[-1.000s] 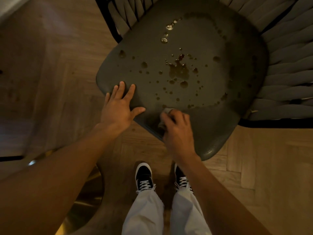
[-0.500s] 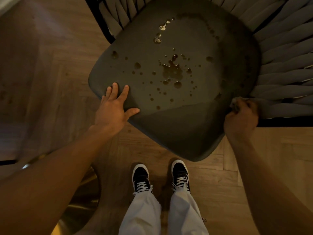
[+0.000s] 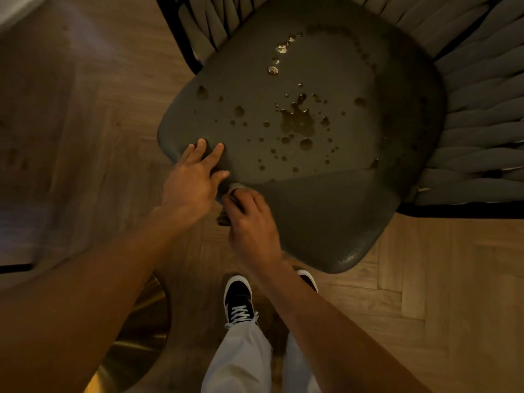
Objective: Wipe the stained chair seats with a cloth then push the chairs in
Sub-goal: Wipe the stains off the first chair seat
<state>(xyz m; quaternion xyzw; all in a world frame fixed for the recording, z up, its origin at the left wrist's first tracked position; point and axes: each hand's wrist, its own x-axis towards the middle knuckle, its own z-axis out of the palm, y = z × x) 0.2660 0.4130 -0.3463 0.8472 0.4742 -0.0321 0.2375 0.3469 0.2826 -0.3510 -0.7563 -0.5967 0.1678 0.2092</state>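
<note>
- At the near left edge of the chair seat (image 3: 326, 211), the right hand (image 3: 252, 222) sits bunched over the cloth (image 3: 233, 191); half a second ago it was far off at the seat's right edge, beside the woven armrest (image 3: 482, 131), and a second ago it was near the front edge.
- That swing across and back reads as one full wiping pass along the front of the seat, which now shows a cleaner, darker band below a curved line.
- Above that line, the brown stains (image 3: 297, 123) spread over the middle and back of the seat look untouched, so most of the wiping seems to lie ahead, and pushing the chair in is not yet due.
- Right-hand fingers are curled tight round the cloth, of which only a small pale fold peeps out above the knuckles.
- Left hand (image 3: 192, 177) lies flat on the seat's left corner, fingers (image 3: 218, 150) straight and slightly spread, thumb just beside the cloth; it grasps nothing and seems to steady the chair.
</note>
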